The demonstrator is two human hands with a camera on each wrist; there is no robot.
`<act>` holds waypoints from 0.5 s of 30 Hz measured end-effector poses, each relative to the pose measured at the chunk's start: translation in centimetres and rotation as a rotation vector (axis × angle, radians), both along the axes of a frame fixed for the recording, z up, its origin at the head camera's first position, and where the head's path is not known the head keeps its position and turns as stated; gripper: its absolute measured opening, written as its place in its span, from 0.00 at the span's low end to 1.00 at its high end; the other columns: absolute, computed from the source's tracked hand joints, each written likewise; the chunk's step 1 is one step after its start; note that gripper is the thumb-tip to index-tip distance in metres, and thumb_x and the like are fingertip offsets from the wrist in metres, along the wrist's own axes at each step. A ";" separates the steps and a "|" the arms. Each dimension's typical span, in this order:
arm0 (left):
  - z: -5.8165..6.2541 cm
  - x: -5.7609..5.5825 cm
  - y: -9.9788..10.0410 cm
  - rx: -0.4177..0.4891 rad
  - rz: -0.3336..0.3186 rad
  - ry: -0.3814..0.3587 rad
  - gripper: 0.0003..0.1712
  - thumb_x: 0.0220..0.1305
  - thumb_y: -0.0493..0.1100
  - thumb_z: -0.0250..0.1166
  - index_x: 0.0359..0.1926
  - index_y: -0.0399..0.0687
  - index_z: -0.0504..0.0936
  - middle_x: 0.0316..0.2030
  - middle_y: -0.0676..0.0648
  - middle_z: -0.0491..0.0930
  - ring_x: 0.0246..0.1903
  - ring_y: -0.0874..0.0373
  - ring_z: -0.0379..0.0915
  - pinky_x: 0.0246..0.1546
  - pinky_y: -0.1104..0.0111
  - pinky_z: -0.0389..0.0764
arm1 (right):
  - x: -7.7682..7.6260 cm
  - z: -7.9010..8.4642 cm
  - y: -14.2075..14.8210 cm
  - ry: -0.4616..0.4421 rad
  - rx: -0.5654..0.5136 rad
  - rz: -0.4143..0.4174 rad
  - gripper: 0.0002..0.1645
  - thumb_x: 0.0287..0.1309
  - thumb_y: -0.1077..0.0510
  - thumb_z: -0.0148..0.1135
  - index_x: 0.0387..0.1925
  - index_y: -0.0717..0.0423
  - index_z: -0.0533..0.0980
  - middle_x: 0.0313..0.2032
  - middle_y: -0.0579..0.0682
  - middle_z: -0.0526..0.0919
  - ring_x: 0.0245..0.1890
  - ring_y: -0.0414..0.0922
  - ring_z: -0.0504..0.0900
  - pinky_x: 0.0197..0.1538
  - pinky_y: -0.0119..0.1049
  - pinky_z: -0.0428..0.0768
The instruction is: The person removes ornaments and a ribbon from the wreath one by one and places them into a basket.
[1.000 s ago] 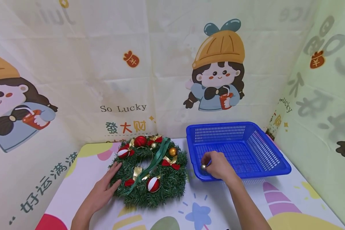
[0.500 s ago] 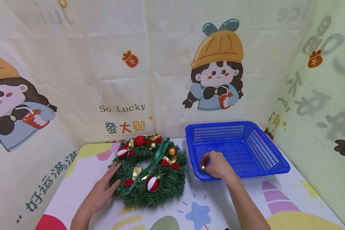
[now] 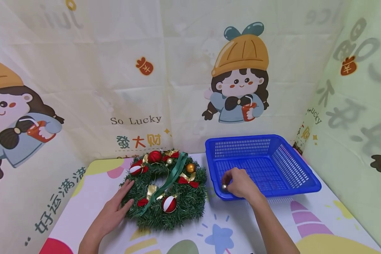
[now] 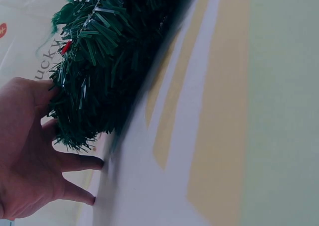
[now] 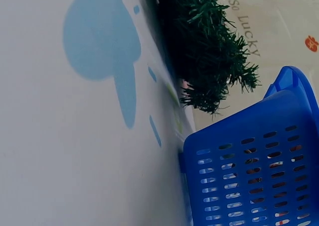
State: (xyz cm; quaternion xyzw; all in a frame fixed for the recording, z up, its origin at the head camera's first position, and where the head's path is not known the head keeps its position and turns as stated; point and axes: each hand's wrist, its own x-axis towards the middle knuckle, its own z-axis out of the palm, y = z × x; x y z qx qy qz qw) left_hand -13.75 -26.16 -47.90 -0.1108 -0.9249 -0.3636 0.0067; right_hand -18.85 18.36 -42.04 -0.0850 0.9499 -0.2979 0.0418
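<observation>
A green Christmas wreath (image 3: 165, 221) lies on the table, trimmed with red and gold bows, several baubles and a loose green ribbon (image 3: 174, 174). Along its left edge rests my left hand (image 3: 112, 210), fingers spread against the greenery. The left wrist view shows the thumb and fingers apart beside the needles (image 4: 99, 96). Inside the near left corner of the blue plastic basket (image 3: 292, 195), my right hand (image 3: 241, 183) pinches a small silvery-gold bauble (image 3: 224, 187) at its fingertips. From the right wrist, the basket's slotted wall (image 5: 239, 136) hides most of that hand.
The basket stands to the right of the wreath, with a narrow strip of table between them. A printed cloth (image 3: 219, 225) covers the tabletop. Patterned fabric walls (image 3: 181, 88) close off the back and both sides.
The small bauble sits slightly lower at the right fingertips, nearer the basket's corner. My left hand and the wreath have stayed in place.
</observation>
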 end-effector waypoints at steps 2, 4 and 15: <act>0.0 0.0 0.0 -0.001 0.000 -0.003 0.37 0.81 0.55 0.55 0.83 0.56 0.55 0.83 0.39 0.48 0.79 0.29 0.46 0.68 0.28 0.60 | 0.0 0.0 0.0 -0.006 -0.005 -0.003 0.15 0.45 0.75 0.66 0.31 0.55 0.86 0.28 0.46 0.85 0.36 0.45 0.81 0.47 0.47 0.83; 0.0 0.0 0.0 -0.003 0.000 -0.005 0.37 0.81 0.55 0.55 0.83 0.56 0.55 0.83 0.40 0.47 0.79 0.29 0.46 0.68 0.28 0.60 | 0.1 0.0 0.0 -0.011 -0.007 -0.005 0.15 0.45 0.76 0.66 0.31 0.55 0.86 0.28 0.46 0.85 0.36 0.45 0.81 0.47 0.47 0.83; -0.1 0.0 0.0 -0.008 0.003 0.009 0.37 0.81 0.55 0.55 0.83 0.56 0.56 0.83 0.39 0.48 0.79 0.28 0.47 0.68 0.28 0.60 | 0.1 0.2 -0.2 -0.022 0.011 -0.007 0.15 0.46 0.75 0.66 0.31 0.54 0.86 0.28 0.46 0.85 0.36 0.45 0.81 0.49 0.49 0.84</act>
